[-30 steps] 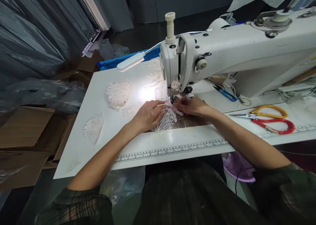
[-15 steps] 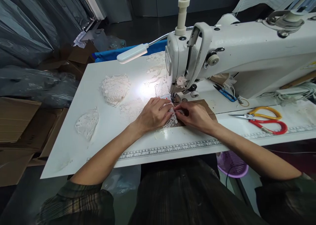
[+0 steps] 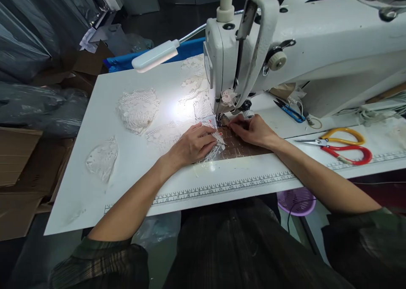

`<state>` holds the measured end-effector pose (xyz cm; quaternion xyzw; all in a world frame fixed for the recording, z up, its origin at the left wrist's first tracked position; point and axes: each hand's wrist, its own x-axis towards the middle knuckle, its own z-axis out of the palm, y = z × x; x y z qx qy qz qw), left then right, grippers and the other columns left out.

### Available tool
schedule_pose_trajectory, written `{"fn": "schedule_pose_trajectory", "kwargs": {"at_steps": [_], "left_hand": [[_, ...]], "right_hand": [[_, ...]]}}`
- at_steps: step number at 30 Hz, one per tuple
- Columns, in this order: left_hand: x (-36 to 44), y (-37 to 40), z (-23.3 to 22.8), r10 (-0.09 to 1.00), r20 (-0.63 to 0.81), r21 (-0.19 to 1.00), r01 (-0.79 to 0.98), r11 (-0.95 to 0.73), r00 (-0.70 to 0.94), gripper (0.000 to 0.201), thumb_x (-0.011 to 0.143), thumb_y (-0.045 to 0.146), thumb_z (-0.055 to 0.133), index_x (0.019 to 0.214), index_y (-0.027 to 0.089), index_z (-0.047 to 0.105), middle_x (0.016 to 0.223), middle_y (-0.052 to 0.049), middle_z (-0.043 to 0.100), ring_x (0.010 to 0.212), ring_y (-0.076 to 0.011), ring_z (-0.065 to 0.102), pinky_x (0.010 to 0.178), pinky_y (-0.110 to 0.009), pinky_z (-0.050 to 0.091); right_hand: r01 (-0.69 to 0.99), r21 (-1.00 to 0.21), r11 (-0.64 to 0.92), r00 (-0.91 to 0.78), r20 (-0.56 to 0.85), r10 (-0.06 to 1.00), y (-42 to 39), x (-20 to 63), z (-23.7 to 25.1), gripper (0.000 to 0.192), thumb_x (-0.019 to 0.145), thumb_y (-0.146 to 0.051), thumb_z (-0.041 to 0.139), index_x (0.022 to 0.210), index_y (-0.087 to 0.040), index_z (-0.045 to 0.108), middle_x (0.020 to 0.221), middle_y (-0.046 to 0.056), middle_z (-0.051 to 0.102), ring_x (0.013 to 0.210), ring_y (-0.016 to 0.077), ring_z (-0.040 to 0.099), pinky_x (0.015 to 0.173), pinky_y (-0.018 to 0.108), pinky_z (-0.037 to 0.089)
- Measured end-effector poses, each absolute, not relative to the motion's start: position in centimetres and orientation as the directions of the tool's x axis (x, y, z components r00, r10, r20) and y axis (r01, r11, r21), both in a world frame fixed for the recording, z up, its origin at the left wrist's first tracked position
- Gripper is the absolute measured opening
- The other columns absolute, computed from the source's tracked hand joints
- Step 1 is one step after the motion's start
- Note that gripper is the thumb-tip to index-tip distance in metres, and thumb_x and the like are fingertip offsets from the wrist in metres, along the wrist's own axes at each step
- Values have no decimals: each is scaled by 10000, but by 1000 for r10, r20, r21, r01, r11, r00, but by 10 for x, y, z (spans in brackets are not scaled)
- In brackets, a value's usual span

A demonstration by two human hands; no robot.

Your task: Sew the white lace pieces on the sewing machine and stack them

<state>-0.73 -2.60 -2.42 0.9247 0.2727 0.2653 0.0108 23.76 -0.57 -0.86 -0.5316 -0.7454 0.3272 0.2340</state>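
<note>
A white lace piece [image 3: 213,151] lies at frame centre on the counter [image 3: 127,183], partly over a brown card [image 3: 244,147], right at the foot of the sewing machine [image 3: 285,56]. The left hand [image 3: 193,144] is laid flat on the lace, fingers spread and pressing, nothing clenched. The right hand [image 3: 252,130] rests at the foot, fingertips pinched together; whether lace is held between them cannot be told. The lace is judged very light, limp, openwork and easily snagged or stretched; it is best held flat under the fingertips near the edge, not pulled. More lace pieces [image 3: 138,109] lie at upper left; scissors [image 3: 342,147] at right.
</note>
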Motion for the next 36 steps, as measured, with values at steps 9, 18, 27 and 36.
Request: {"fn": "schedule_pose_trajectory", "kwargs": {"at_steps": [9,18,27,36], "left_hand": [[-5,-25,-20,468,518,95,496,-863,716,123,950,143,581,901,173,689,950,-29,733,863,-135,694,979,-416,553],[0,-32,-22,552,503,186,541,-820,665,89,940,193,615,920,184,702,957,-35,748,887,-152,703,963,-415,543],[-6,-33,-26,470,529,93,502,-860,707,104,942,165,609,975,204,700,1014,-28,741,918,-133,711,1060,-445,522],[-3,-34,-28,440,553,114,459,-881,707,113,950,144,607,1027,152,689,1039,-58,720,919,-137,718,1107,-497,512]], "right_hand": [[594,-354,723,-658,304,689,-10,235,-29,374,973,-314,466,1271,-286,689,1089,90,653,871,204,602,669,313,447],[659,-353,664,-600,285,747,-23,229,-33,357,973,-289,479,1262,-292,688,1153,110,596,958,239,573,690,349,478],[569,-483,666,-589,326,740,-22,235,-34,365,924,-203,517,1206,-294,731,1136,88,608,998,222,604,778,348,519],[586,-451,673,-601,316,734,-22,235,-32,374,917,-216,523,1234,-259,716,1148,99,615,987,225,605,782,360,533]]}}
